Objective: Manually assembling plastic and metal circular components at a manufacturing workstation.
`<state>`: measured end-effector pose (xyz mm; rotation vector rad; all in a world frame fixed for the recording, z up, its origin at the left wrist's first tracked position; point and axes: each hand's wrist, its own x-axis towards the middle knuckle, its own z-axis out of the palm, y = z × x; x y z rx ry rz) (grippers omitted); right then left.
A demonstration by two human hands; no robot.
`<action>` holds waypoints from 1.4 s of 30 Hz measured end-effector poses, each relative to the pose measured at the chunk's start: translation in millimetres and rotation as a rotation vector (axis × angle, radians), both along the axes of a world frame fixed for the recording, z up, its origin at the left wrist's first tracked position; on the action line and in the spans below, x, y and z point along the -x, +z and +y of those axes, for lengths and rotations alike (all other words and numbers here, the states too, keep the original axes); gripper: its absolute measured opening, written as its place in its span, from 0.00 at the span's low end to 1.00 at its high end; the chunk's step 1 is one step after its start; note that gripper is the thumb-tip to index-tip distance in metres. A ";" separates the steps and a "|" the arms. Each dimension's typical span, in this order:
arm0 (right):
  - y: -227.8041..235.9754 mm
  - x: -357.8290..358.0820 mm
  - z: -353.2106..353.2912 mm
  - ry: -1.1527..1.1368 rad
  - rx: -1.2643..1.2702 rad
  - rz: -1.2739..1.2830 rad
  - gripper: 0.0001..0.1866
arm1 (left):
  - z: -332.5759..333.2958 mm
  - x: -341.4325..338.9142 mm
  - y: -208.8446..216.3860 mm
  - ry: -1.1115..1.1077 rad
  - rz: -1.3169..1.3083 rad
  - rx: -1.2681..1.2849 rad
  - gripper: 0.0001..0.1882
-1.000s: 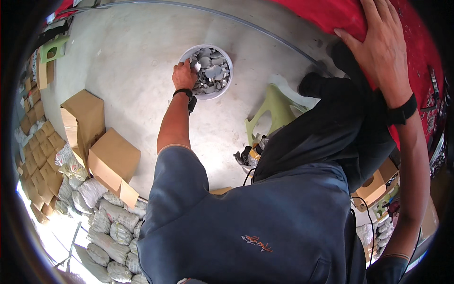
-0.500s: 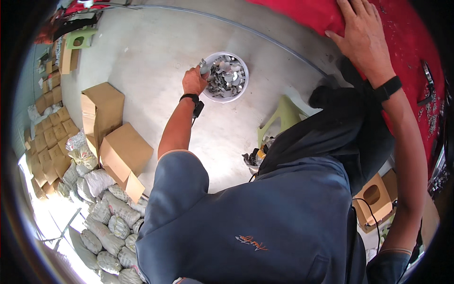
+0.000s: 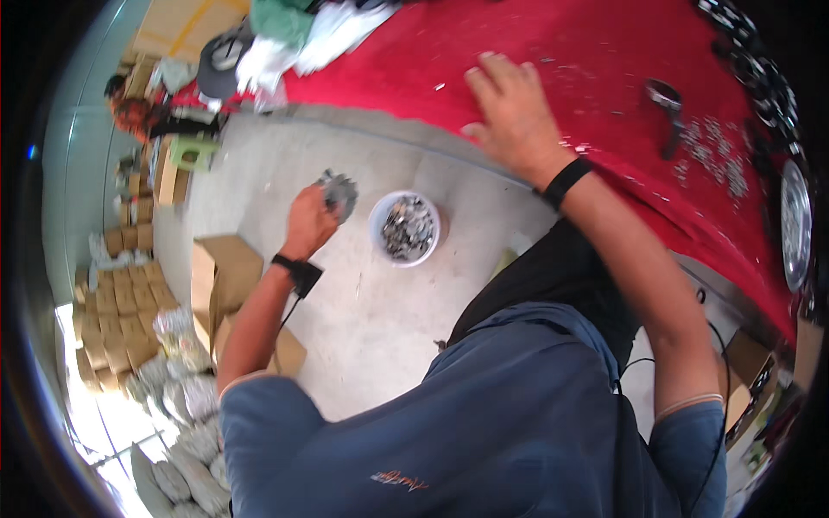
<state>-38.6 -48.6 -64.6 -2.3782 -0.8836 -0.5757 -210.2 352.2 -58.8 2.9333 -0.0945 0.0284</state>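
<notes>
My left hand [image 3: 313,222] is closed on a flat grey metal piece with a jagged, toothed-looking edge [image 3: 341,195]; blur hides whether it is one piece or several. It is held above the floor, left of a white bucket [image 3: 374,226] and apart from it. Grey and shiny flat metal pieces [image 3: 408,227] fill the bucket. My right hand [image 3: 515,112] is at the near edge of a table covered in red cloth [image 3: 587,43]. Its fingers are spread, with nothing in them.
On the cloth lie a dark-strapped watch-like item [image 3: 665,104], small shiny bits [image 3: 717,155] and a round clear dish [image 3: 795,224]. White cloth [image 3: 341,39] and a dark cap [image 3: 223,65] sit at the far left. Cardboard boxes [image 3: 226,276] and stacked sacks [image 3: 194,449] stand left.
My left hand has come away from the bucket, with the metal piece in it. My view has swung toward the table, showing more red cloth. My right hand stays open at the table.
</notes>
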 end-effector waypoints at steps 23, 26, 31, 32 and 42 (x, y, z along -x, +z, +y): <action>21.1 65.3 -202.4 -0.714 -0.483 0.359 0.34 | -348.7 -283.6 52.4 -0.850 -0.550 -0.228 0.23; 18.9 60.0 -204.6 -0.680 -0.447 0.326 0.32 | -342.5 -286.1 54.6 -0.932 -0.523 -0.228 0.23; 18.8 41.8 -238.1 -0.741 -0.195 0.018 0.27 | -328.8 -286.5 68.7 -0.938 -0.376 -0.264 0.29; 19.4 40.3 -243.3 -0.738 -0.195 0.017 0.27 | -324.5 -285.9 75.7 -0.940 -0.374 -0.320 0.31; 28.2 37.5 -214.3 -0.672 -0.349 0.274 0.24 | -265.6 -284.0 100.4 -0.779 -0.268 -0.415 0.45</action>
